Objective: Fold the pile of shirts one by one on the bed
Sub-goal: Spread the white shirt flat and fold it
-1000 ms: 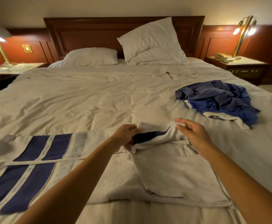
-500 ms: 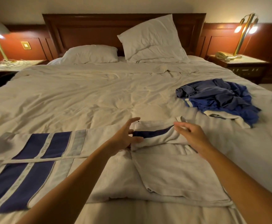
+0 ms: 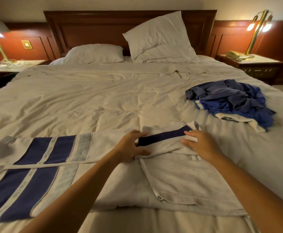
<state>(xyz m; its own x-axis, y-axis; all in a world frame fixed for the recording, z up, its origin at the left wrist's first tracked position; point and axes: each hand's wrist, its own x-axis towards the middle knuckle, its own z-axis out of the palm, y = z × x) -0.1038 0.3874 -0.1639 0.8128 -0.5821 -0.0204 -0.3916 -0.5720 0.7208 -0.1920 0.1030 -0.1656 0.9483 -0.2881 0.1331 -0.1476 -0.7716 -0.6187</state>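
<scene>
A white shirt (image 3: 184, 179) with navy stripes lies spread on the bed (image 3: 86, 101) in front of me, its right side folded over the middle. Its left sleeve (image 3: 41, 150) stretches out to the left, showing navy and grey bands. The collar end (image 3: 164, 137) with a navy band lies flat between my hands. My left hand (image 3: 130, 146) rests on the collar's left edge with fingers spread. My right hand (image 3: 199, 145) presses flat on its right side. A crumpled pile of blue shirts (image 3: 230, 101) sits at the right.
Two white pillows (image 3: 159, 39) lean at the wooden headboard. A nightstand with a brass lamp and a phone (image 3: 253, 63) stands at the right, another lamp and cables on the left nightstand (image 3: 7, 64). The duvet's middle is wrinkled.
My left hand let go of the collar fold and both hands came down flat on it. The folded collar end now lies pressed on the shirt.
</scene>
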